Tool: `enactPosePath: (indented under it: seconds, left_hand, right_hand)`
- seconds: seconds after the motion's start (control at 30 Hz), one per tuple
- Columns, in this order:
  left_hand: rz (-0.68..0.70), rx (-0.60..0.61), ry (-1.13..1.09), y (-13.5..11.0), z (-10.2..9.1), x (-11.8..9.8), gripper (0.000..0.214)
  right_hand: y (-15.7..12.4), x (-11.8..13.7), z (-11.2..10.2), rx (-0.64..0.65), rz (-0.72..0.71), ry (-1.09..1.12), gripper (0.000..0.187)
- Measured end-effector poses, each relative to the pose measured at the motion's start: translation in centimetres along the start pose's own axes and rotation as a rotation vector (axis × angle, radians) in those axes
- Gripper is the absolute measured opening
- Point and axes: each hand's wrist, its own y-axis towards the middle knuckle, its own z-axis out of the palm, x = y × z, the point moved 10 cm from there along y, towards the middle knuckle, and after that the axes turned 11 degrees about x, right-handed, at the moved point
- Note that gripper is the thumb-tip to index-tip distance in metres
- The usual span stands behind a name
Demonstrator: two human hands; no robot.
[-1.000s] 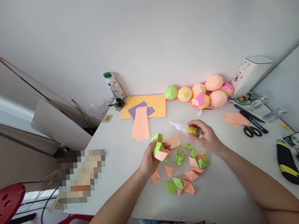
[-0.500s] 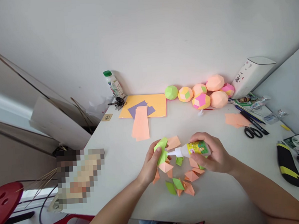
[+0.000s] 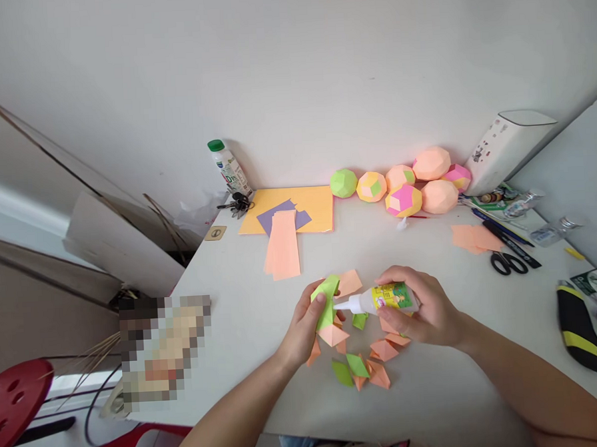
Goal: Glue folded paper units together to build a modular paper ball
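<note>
By the left hand [image 3: 299,330], a green-and-peach folded-paper assembly [image 3: 327,319] was gripped above the white tabletop [image 3: 234,333], loose green and peach folded-paper pieces [image 3: 356,365] were scattered nearby, a yellow-and-green-labelled plastic squeeze bottle [image 3: 393,296], its white nozzle [image 3: 345,306] directed at the assembly, was gripped by the right hand [image 3: 433,310].

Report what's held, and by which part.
Left grip: green-and-peach folded paper, thumb on its green part. Right grip: nozzle bottle, by its labelled body.

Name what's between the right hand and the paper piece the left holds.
Head view: the bottle, its white nozzle pointing from the right hand to that paper piece.
</note>
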Motion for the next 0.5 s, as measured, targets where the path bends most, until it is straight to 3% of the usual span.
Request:
enactPosePath:
  seconds: [0.33,0.5]
  left_hand:
    - [-0.022,0.060,-0.086,0.1,1.0,-0.2,0.043]
    - [-0.041,0.096,-0.063,0.1,1.4,-0.4,0.049]
  right_hand:
    - [0.1,-2.9,0.9,0.083,0.146,0.208,0.018]
    - [-0.2,-4.8,0.7,0.073,0.286,0.310,0.020]
